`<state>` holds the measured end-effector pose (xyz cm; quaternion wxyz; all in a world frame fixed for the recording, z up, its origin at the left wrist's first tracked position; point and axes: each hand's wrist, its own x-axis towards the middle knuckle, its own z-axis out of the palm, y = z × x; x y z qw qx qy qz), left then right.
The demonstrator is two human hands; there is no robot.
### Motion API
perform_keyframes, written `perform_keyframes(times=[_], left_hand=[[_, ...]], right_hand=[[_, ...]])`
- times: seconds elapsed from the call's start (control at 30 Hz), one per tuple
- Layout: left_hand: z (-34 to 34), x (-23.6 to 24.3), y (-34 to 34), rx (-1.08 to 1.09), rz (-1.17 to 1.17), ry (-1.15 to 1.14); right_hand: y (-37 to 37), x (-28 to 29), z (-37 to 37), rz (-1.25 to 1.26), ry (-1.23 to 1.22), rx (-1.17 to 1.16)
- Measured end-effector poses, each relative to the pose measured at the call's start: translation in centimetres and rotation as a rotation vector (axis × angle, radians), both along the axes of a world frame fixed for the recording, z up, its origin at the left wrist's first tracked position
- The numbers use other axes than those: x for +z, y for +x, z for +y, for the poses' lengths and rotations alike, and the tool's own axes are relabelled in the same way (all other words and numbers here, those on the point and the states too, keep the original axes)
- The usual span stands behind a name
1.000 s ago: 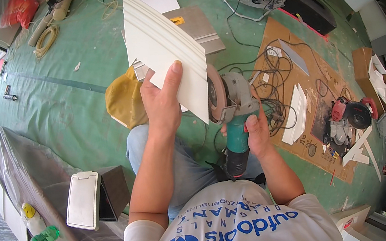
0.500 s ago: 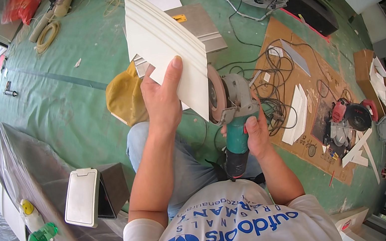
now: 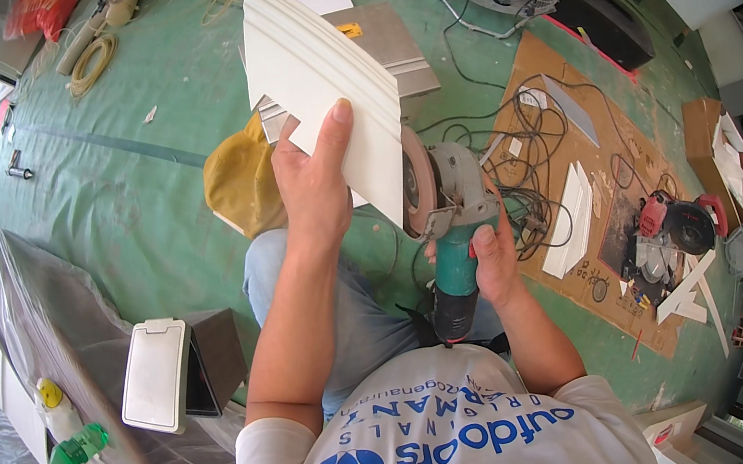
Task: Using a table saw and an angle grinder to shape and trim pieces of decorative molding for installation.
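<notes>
So the left hand (image 3: 315, 183) has a firm grip on this white board (image 3: 328, 93), ridged, pointy, notched; right hand's (image 3: 495, 261) wrapped round a teal, grey-headed grinder (image 3: 456, 259).

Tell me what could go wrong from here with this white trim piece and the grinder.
The bare left hand holds the white trim piece close to the grinding disc; a slip could bring fingers onto it. Only the right hand grips the grinder, so a snag might twist it. Tangled cables lie beyond that hand and might catch the tool.
</notes>
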<state>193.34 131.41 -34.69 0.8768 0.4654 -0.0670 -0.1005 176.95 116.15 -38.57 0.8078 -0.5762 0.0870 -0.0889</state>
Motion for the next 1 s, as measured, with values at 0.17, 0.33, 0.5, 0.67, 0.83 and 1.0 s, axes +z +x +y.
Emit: perform_keyframes(times=[0.17, 0.33, 0.5, 0.67, 0.83, 1.0], left_hand=[[0.02, -0.07, 0.1, 0.008, 0.001, 0.007], [0.08, -0.04, 0.15, 0.008, 0.02, 0.002], [-0.35, 0.11, 0.15, 0.051, 0.022, -0.023], [-0.23, -0.11, 0.28, 0.078, 0.025, -0.01], [-0.1, -0.29, 0.48, 0.079, 0.033, 0.007], [-0.4, -0.2, 0.47, 0.09, 0.028, -0.023]], right_hand=[[-0.17, -0.32, 0.01, 0.009, 0.005, 0.011], [-0.06, -0.51, 0.15, 0.011, 0.013, 0.009], [0.0, -0.38, 0.3, 0.022, -0.001, -0.007], [0.03, -0.23, 0.39, 0.042, 0.005, 0.008], [0.03, -0.42, 0.53, 0.043, 0.007, 0.014], [-0.15, -0.65, 0.55, 0.046, 0.016, 0.016]])
